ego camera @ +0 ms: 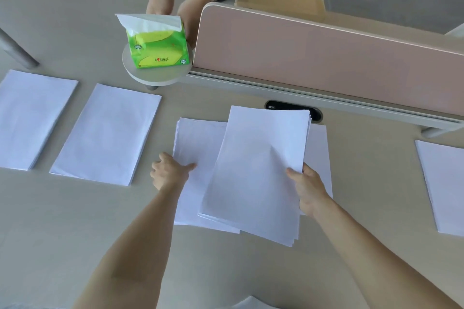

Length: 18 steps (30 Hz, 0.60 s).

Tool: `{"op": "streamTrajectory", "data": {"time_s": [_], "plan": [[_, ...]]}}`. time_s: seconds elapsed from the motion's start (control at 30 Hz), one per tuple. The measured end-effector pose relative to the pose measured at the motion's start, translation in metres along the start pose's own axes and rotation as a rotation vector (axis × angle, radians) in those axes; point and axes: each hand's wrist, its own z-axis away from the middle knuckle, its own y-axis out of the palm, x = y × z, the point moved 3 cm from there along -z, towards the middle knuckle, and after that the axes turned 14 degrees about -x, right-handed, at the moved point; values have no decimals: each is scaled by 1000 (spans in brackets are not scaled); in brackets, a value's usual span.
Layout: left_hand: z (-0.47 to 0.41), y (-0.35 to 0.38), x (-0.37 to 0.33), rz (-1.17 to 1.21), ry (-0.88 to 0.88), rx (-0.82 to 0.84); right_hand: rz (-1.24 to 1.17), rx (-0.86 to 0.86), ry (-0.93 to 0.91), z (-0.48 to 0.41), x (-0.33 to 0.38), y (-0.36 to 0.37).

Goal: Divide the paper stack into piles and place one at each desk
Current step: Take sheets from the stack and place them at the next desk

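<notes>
A slightly fanned white sheaf (261,170), pinched at its right edge by the right grip (305,188), is sitting askew over the paper stack (198,148), which is lying flat in the middle of the bench (364,183). The far-left pile (32,118) and the inner-left pile (108,133) are lying side by side toward the bench's left edge, the right pile (444,183) at its right edge.

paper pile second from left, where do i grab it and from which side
Take the pile by its near short edge, from your side, left hand thumb on top, fingers slid underneath. It lies flat and thin on the table, so only an edge offers purchase.
</notes>
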Motion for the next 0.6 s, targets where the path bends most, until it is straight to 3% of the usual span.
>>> {"op": "streamTrajectory", "data": {"time_s": [0.17,0.23,0.27,0.3,0.37,0.43,0.5,0.6], "plan": [[10,-13,-9,-138,52,-2,-24,28,-53,6,2,-12],[24,-23,-20,-34,136,-31,-37,41,-95,11,5,-19],[36,-29,-29,126,169,18,-45,52,-117,14,6,-24],[50,-35,-39,340,181,131,-55,70,-140,17,7,-28],[90,-50,-62,762,147,510,-72,117,-202,25,12,-40],[129,-64,-81,960,208,772,-97,143,-280,34,17,-56],[163,-71,-92,1004,303,739,-142,134,-361,44,24,-79],[215,-65,-94,1076,388,522,-201,69,-455,53,27,-123]]}}
